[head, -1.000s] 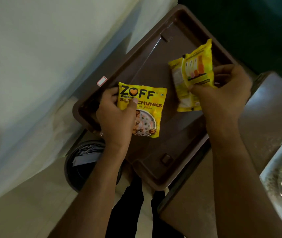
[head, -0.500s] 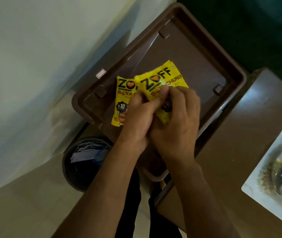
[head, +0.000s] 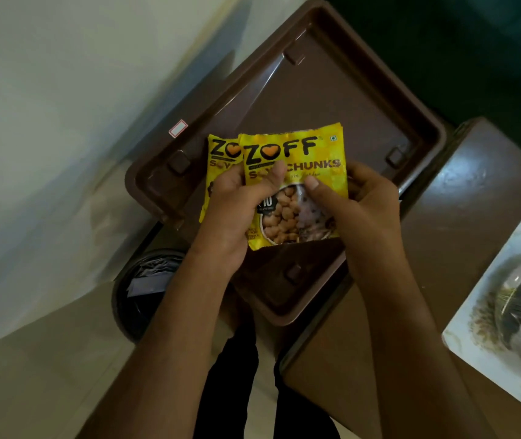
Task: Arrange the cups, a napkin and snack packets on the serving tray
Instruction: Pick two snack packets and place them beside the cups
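Note:
Two yellow ZOFF soya chunks packets overlap above the brown serving tray. The front packet faces me, printed side up. The rear packet peeks out at its left, mostly hidden. My left hand grips both from the left, thumb pressed on the front packet. My right hand holds the front packet's right side, thumb on its face and fingers behind. No cups or napkin are in view.
The tray rests on a dark brown table and overhangs its edge beside a pale wall. A black bin stands on the floor below. A white plate with a glass bowl sits at the right.
My hands came together over the tray, bringing the two separate packets into one overlapping stack. The right-hand packet, back side showing a second ago, now faces me squarely.

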{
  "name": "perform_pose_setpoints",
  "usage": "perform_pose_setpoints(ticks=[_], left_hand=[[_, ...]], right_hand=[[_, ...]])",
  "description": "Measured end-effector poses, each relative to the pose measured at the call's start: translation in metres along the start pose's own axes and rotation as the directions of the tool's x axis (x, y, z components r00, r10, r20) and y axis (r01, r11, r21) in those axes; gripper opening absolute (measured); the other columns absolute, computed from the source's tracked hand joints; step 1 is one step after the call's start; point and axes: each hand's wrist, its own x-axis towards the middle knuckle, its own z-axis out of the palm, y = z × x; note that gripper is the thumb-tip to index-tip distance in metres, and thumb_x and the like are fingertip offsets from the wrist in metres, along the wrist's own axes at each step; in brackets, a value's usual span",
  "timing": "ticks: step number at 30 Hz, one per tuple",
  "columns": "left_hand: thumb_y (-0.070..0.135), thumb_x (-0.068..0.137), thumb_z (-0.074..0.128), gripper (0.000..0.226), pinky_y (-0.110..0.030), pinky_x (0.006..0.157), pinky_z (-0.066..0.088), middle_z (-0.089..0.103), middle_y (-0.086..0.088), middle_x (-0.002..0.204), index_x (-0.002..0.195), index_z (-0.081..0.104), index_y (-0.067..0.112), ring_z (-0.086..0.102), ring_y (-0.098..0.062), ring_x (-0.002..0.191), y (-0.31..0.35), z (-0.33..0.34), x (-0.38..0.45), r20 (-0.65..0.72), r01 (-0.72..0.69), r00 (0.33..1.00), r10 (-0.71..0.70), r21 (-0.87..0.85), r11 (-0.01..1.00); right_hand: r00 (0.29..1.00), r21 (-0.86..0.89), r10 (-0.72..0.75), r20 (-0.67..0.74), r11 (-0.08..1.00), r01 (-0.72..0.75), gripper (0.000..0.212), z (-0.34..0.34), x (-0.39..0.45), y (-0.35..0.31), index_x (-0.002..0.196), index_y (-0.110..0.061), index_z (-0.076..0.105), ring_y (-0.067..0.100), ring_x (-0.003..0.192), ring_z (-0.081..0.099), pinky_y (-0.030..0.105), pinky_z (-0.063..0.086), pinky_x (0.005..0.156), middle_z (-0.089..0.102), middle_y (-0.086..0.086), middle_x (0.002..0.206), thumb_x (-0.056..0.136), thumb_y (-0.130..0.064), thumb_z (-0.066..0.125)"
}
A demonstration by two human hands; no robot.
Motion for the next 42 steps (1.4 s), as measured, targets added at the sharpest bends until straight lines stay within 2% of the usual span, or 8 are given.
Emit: perform_pose_setpoints(ticks=[5,15,21,24,27,33,37,42], left_hand=[[0.012,0.086,0.086,0.033,-0.054,0.102,0.061,0.082,-0.009,0.114,0.117,0.075,0.007,0.078,-0.026,0.11,-0.001,0.007,0.004,-0.047,-0.107,0.992,0.118,0.194,0.975],[-0.004,0.082,0.081,0.02,-0.045,0.088,0.066,0.084,-0.008,0.098,0.086,0.079,0.016,0.082,-0.027,0.094,-0.004,0.006,0.01,-0.068,-0.068,0.995,0.076,0.125,0.99],[0.012,0.087,0.086,0.027,-0.047,0.096,0.064,0.082,-0.005,0.107,0.111,0.074,0.012,0.079,-0.019,0.103,-0.004,0.008,0.005,-0.164,-0.206,0.953,0.255,0.264,0.942],[0.022,0.089,0.085,0.025,-0.03,0.088,0.062,0.077,0.004,0.104,0.11,0.074,0.015,0.074,-0.009,0.099,-0.003,-0.004,0.002,-0.326,-0.283,0.828,0.457,0.46,0.842],[0.024,0.088,0.083,0.03,-0.034,0.096,0.057,0.07,0.006,0.114,0.115,0.072,0.018,0.065,-0.016,0.114,-0.003,-0.018,0.004,-0.396,-0.212,0.738,0.546,0.632,0.745],[0.027,0.086,0.085,0.059,-0.009,0.083,0.038,0.053,0.007,0.131,0.136,0.056,0.016,0.057,-0.012,0.121,-0.009,-0.022,0.007,-0.324,-0.07,0.759,0.565,0.822,0.565],[0.029,0.085,0.087,0.065,-0.014,0.082,0.038,0.052,-0.004,0.142,0.137,0.052,0.014,0.06,-0.019,0.124,-0.014,-0.018,0.007,-0.301,-0.009,0.785,0.542,0.869,0.495],[0.021,0.072,0.097,0.074,0.005,0.072,0.043,0.063,0.004,0.126,0.131,0.051,0.015,0.063,0.002,0.096,-0.018,-0.02,0.008,-0.345,-0.065,0.809,0.476,0.752,0.656]], right_hand=[[0.998,0.093,0.059,0.001,0.994,-0.059,0.034,-0.005,0.004,0.009,0.117,-0.006,0.072,0.025,0.096,0.081,0.052,0.065,0.088,0.083,0.006,0.103,0.085,-0.007,0.083],[0.988,0.129,0.064,0.139,0.988,-0.082,0.03,-0.007,0.008,0.009,0.12,-0.004,0.072,0.03,0.103,0.079,0.056,0.063,0.092,0.081,0.011,0.111,0.094,-0.017,0.077],[0.989,0.197,0.122,0.079,0.971,-0.135,0.021,-0.005,0.018,0.012,0.114,-0.004,0.074,0.028,0.099,0.08,0.046,0.065,0.084,0.082,0.009,0.106,0.094,-0.01,0.074],[0.989,0.216,0.142,0.04,0.965,-0.147,0.018,-0.006,0.019,0.012,0.111,-0.005,0.076,0.028,0.095,0.081,0.041,0.066,0.078,0.083,0.008,0.103,0.094,-0.014,0.075],[0.99,0.198,0.141,0.008,0.97,-0.14,0.018,-0.007,0.019,0.012,0.109,-0.008,0.078,0.026,0.093,0.081,0.042,0.067,0.075,0.083,0.006,0.101,0.095,-0.02,0.075],[0.984,0.2,0.177,0.004,0.964,-0.174,0.018,-0.007,0.012,0.013,0.109,-0.009,0.078,0.026,0.096,0.081,0.052,0.065,0.086,0.083,0.005,0.104,0.093,-0.019,0.077],[0.982,0.241,0.187,0.021,0.952,-0.187,0.013,-0.008,0.009,0.014,0.107,-0.007,0.076,0.027,0.099,0.08,0.053,0.064,0.088,0.083,0.008,0.104,0.095,-0.01,0.072],[0.973,0.259,0.217,0.079,0.938,-0.23,0.02,-0.015,0.006,0.016,0.115,-0.01,0.074,0.027,0.105,0.079,0.056,0.061,0.095,0.081,0.006,0.113,0.106,-0.019,0.059]])
